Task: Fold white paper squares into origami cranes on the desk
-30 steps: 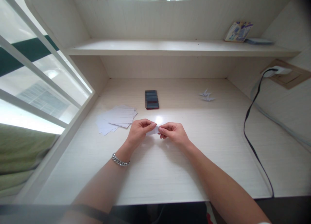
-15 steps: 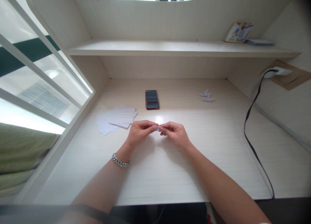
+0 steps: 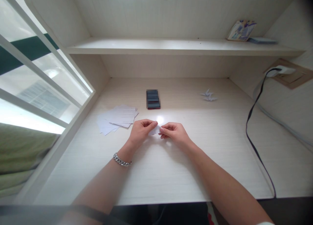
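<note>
Between my hands is a small folded piece of white paper (image 3: 154,131), held just above the desk. My left hand (image 3: 141,130) pinches its left side between thumb and fingers; a chain bracelet is on that wrist. With thumb and forefinger, my right hand (image 3: 174,133) grips the paper's right corner. The finer folds are too small to make out. Loose sheets of paper (image 3: 122,116), some lined, lie overlapping to the left of my left hand. Farther back on the right are small folded paper cranes (image 3: 208,95).
A dark phone-like object (image 3: 153,99), pixelated, lies beyond my hands. A black cord (image 3: 249,120) runs from a wall socket (image 3: 290,73) down the desk's right side. The shelf (image 3: 156,44) above holds a small printed packet (image 3: 242,30). Railing bars (image 3: 36,59) stand on the left.
More of the white paper now shows between my hands, below the left thumb. My left thumb has shifted slightly up, and the fingertips of the two hands are a little farther apart.
</note>
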Motion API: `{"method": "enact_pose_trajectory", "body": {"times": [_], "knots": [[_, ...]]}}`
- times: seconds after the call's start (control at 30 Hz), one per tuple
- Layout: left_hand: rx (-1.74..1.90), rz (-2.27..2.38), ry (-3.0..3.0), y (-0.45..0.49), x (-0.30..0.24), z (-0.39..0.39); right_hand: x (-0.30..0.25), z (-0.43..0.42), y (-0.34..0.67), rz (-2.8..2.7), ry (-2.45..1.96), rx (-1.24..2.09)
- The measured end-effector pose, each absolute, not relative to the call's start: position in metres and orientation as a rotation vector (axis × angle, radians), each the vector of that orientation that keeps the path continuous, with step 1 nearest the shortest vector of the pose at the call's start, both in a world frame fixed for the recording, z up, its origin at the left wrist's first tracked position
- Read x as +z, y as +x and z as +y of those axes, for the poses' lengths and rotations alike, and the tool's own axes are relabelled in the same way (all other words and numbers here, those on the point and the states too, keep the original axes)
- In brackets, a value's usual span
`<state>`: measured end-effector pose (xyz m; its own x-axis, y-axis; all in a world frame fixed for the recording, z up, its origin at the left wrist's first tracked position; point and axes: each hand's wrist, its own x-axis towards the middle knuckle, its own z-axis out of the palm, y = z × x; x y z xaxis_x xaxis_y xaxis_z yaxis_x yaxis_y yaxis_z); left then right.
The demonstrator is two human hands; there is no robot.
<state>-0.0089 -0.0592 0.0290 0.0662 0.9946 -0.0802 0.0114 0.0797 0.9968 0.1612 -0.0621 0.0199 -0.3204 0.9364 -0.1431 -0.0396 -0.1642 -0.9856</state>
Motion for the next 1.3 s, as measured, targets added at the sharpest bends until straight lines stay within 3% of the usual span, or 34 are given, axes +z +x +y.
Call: {"method": "enact_pose_trajectory", "body": {"times": [1.3], "knots": [[0.980, 1.103, 1.023, -0.0095, 0.0304, -0.0603, 0.0251, -0.0612, 0.1613, -1.269, -1.210, 1.632]]}}
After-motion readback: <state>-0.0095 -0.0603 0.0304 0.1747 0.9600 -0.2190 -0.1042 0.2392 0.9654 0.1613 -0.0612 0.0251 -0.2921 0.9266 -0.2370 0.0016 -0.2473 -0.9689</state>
